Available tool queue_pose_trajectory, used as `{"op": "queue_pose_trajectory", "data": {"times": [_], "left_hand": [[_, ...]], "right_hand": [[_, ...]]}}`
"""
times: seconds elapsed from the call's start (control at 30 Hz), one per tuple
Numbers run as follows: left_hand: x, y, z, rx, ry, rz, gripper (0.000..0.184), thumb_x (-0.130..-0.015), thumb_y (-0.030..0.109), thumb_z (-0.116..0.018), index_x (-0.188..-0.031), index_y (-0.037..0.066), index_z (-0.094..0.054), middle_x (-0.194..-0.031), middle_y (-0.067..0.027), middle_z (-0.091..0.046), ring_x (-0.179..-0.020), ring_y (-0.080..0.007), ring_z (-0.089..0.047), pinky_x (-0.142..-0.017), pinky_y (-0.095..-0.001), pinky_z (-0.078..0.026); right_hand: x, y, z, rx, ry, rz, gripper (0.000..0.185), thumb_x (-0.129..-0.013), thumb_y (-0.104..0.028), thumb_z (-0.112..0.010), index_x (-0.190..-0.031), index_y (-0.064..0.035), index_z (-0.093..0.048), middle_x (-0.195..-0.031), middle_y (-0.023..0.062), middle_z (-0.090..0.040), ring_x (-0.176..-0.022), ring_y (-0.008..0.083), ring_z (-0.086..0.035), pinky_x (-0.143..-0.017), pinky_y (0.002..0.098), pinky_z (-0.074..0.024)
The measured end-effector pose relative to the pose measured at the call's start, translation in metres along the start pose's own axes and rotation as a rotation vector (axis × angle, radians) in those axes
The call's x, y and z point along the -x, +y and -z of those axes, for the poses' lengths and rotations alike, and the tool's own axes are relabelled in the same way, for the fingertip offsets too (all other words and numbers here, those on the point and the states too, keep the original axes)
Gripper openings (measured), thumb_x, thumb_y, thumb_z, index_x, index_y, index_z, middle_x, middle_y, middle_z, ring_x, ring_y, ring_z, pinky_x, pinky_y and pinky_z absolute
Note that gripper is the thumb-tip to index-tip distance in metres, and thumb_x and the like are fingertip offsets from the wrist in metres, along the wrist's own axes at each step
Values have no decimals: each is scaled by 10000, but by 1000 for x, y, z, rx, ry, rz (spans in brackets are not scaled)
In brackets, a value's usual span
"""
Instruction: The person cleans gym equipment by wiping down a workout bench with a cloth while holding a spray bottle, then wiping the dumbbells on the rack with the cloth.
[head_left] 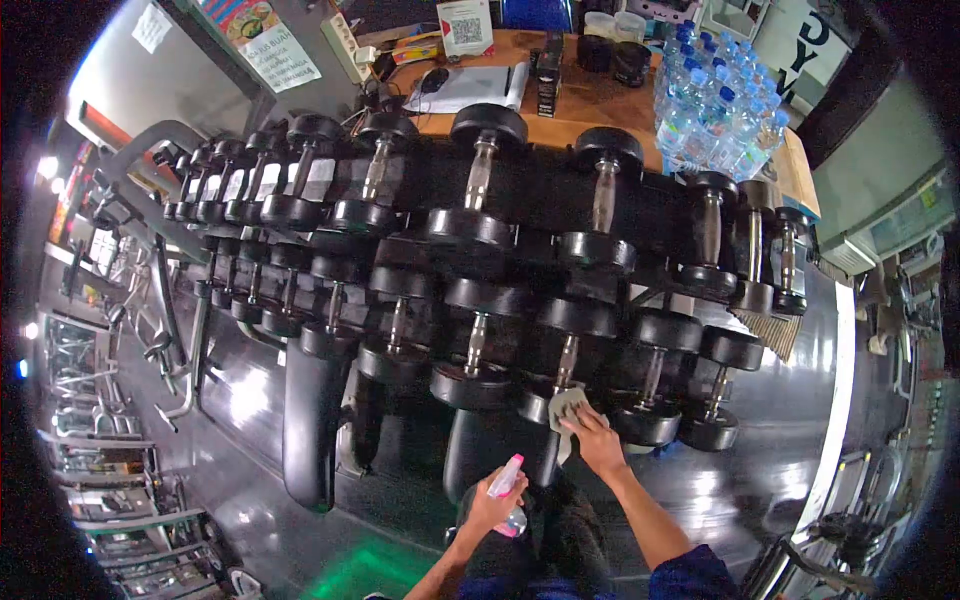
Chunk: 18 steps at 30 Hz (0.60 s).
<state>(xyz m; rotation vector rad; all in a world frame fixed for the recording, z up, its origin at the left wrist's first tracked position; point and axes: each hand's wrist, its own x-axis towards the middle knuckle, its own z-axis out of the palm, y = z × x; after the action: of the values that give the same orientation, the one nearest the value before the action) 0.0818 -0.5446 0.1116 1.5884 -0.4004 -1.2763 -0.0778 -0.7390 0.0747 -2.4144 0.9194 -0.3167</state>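
While clutching a pink-topped spray bottle (508,478) in the left hand (493,505) with the fingers curled tight round it, got a pale cloth (566,408) gripped in the right hand (595,437), fingers bunched over it and pressing it onto the near head of a black dumbbell (568,355). Can't tell about the right thumb, hidden from this angle. Got that dumbbell on the rack's lower tier, third in from the right end, with its near head at the front edge. Holding the spray low, near a black pad (485,440). Loads more dumbbells along both tiers of the rack (540,190). Behind that, a wooden table (570,130) with blue-capped bottles (718,110) crowded near its right edge and papers (475,88) plus a mouse (435,80) toward the left end.
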Motion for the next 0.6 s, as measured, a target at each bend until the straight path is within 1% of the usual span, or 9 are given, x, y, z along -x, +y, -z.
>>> {"op": "queue_pose_trajectory", "data": {"times": [0.07, 0.13, 0.2, 0.27, 0.33, 0.37, 0.43, 0.53, 0.6], "left_hand": [[-2, 8, -5, 22, 46, 40, 145, -882, 121, -708, -974, 29, -643, -782, -12, -658, -594, -94, -623, -538, -253, -503], [-8, 5, -5, -137, 69, 25, 163, -887, 179, -712, -944, 40, -648, -746, -9, -650, -595, -78, -616, -544, -265, -505], [-13, 17, -8, -237, 79, -25, 184, -884, 214, -711, -920, 44, -648, -712, -49, -646, -589, -138, -637, -553, -300, -506], [-10, 13, -10, -336, 115, -84, 198, -879, 232, -709, -895, 46, -645, -692, -95, -640, -603, -220, -653, -564, -336, -505], [-22, -6, -9, -435, 173, -175, 202, -870, 234, -707, -869, 44, -637, -685, -147, -631, -635, -325, -662, -576, -373, -503], [-25, -14, -11, -420, 201, -175, 198, -860, 220, -699, -835, 41, -619, -708, -200, -617, -721, -423, -634, -596, -415, -496], [-22, 4, -21, -474, 211, -203, 195, -864, 219, -691, -826, 43, -615, -713, -193, -626, -728, -418, -638, -598, -423, -496], [-25, 12, -28, -567, 187, -240, 182, -869, 242, -669, -848, 67, -624, -743, -185, -648, -754, -413, -645, -627, -454, -512], [-29, 11, -32, -575, 190, -202, 180, -869, 255, -663, -866, 79, -629, -761, -184, -658, -770, -414, -646, -645, -467, -521]], "right_hand": [[40, 20, -10, 5, -32, -71, 430, -843, 40, -553, -1211, -168, -634, -1207, 123, -621, -1208, 304, -556, -958, 363, -501], [67, 17, 4, -404, -123, -488, 460, -860, 73, -540, -1272, -123, -598, -1239, 140, -615, -1226, 309, -550, -960, 337, -484], [98, 26, -3, -591, -87, -684, 467, -885, 87, -526, -1320, -78, -563, -1273, 151, -604, -1232, 307, -550, -959, 318, -468], [144, 45, -33, -550, 57, -676, 453, -917, 81, -513, -1355, -35, -527, -1308, 157, -591, -1225, 298, -554, -957, 307, -450], [163, 41, -32, -673, 185, -801, 423, -947, 37, -519, -1368, -6, -508, -1335, 147, -575, -1214, 249, -554, -974, 312, -433], [179, 44, -43, -675, 248, -843, 425, -946, 36, -521, -1368, -11, -511, -1335, 145, -575, -1213, 246, -553, -980, 310, -429], [186, 39, -39, -738, 309, -1004, 434, -949, 28, -520, -1379, -25, -508, -1347, 136, -565, -1217, 239, -545, -995, 313, -416], [192, 41, -39, -689, 323, -898, 446, -960, 19, -519, -1397, -66, -500, -1361, 136, -557, -1223, 275, -556, -975, 349, -450], [160, 9, -3, -758, 335, -922, 427, -957, 21, -515, -1377, -56, -513, -1329, 140, -577, -1198, 278, -571, -960, 353, -460]]}}
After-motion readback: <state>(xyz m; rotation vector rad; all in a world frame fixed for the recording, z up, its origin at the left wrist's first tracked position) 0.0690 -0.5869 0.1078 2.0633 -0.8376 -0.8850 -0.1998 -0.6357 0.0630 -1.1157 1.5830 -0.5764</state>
